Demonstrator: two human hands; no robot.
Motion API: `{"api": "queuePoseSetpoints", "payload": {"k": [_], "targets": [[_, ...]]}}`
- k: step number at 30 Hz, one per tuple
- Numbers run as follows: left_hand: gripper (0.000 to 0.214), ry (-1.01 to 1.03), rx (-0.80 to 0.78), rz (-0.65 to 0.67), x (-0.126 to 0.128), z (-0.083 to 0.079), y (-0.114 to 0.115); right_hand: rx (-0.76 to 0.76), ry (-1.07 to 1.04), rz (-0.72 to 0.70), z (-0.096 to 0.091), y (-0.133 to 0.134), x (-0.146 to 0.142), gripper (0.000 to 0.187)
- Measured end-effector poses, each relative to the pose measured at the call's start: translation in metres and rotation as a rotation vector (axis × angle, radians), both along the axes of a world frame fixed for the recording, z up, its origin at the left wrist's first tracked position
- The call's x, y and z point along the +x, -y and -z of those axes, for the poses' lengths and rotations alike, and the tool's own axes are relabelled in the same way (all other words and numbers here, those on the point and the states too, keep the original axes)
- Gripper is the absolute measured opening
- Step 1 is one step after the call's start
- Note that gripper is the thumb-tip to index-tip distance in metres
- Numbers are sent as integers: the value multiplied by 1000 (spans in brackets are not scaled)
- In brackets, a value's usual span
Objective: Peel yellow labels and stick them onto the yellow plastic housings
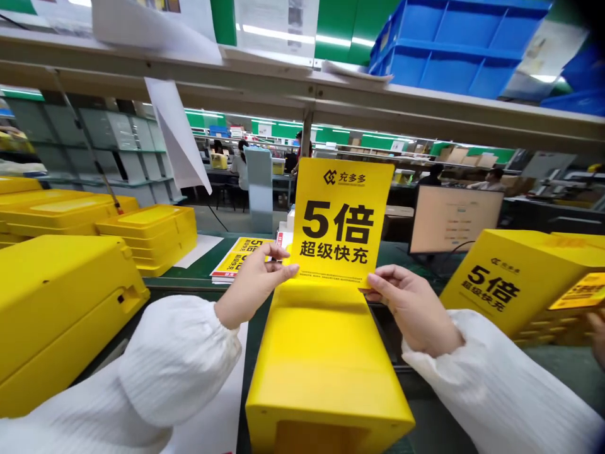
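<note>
A yellow card sign (341,221) printed with black "5倍 超级快充" stands upright in front of me. My left hand (253,284) pinches its lower left edge between thumb and fingers, and my right hand (409,309) pinches its lower right corner. Its bottom edge meets the far end of a yellow plastic housing (321,359), which lies lengthwise below my hands. White ribbed sleeves cover both forearms.
Yellow housings stand on both sides, with a stack (146,236) at left and a labelled unit (515,284) at right. Printed cards (241,261) lie beyond my left hand. A monitor (456,219) stands ahead. Blue crates (454,47) sit on an overhead shelf (302,94). Another person's hand (596,334) shows at far right.
</note>
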State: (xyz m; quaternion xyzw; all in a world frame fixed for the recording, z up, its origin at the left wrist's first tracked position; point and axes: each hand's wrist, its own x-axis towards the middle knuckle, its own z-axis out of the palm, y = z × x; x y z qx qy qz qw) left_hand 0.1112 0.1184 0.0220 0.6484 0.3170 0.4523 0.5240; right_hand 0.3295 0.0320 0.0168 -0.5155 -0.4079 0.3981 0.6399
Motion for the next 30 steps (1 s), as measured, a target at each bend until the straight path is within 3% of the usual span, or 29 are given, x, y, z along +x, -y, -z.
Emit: {"api": "queuePoseSetpoints", "payload": {"k": [3,8,16,20,30], "targets": [[34,-1,-90,63,1,7,-7,-68,-19,-53,4,-2,1,38],[38,-55,-167,68,1,9,-10,-149,58,-25,12,1,1,35],[34,-201,-125,127,-8,25,-14,-314,99,-21,21,12,-4,41],[35,-208,-168,149,-9,32,-11,-317,100,-42,26,12,-3,41],[34,-230,-167,123,-7,33,-9,-315,39,-48,32,9,2,37]]}}
